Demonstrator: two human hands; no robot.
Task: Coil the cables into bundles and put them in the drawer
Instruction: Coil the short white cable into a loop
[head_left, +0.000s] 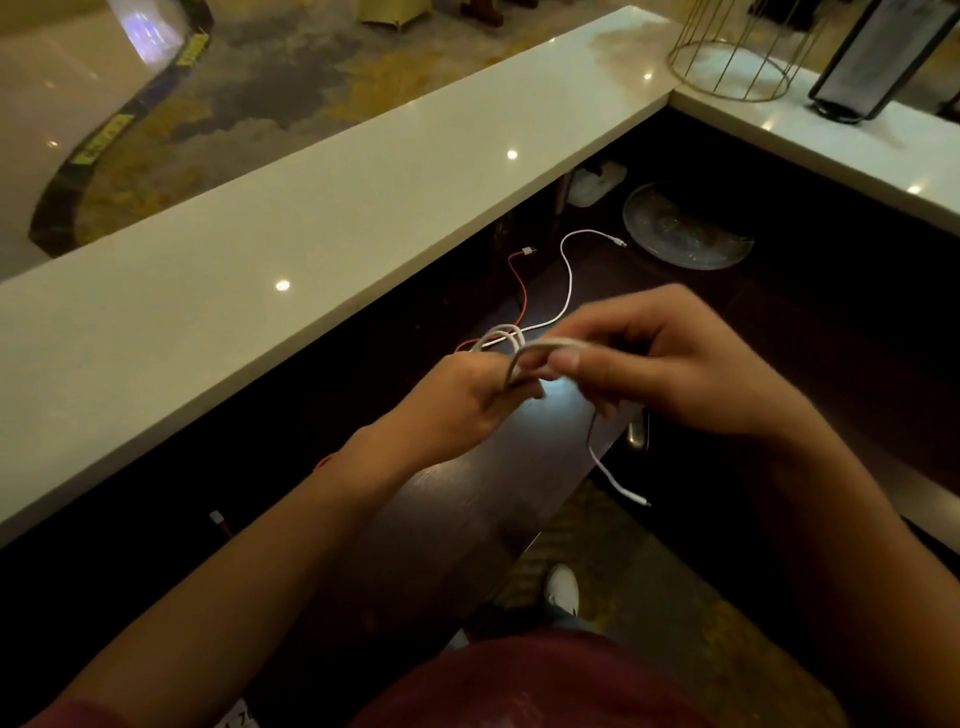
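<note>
Beyond your hands, on the dark surface (545, 441), a white cable (569, 280) and a red cable (521, 291) lie loose. Your left hand (467, 400) grips the grey cable (540, 345) loops; your right hand (675, 364) pinches the strand. Keep loops even, tail (621, 486) tucked.

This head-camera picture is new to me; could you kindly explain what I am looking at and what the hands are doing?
There is no machine here: a person wears one wide-angle camera on the head, looking down at their own two bare hands. The left hand and the right hand both pinch a white cable, bent into loops between them; one end dangles below, showing its plug. On the dark desk behind lie a red cable and another stretch of white cable, plus a glass plate. A pale counter runs above the desk. No drawer is clearly visible.
</note>
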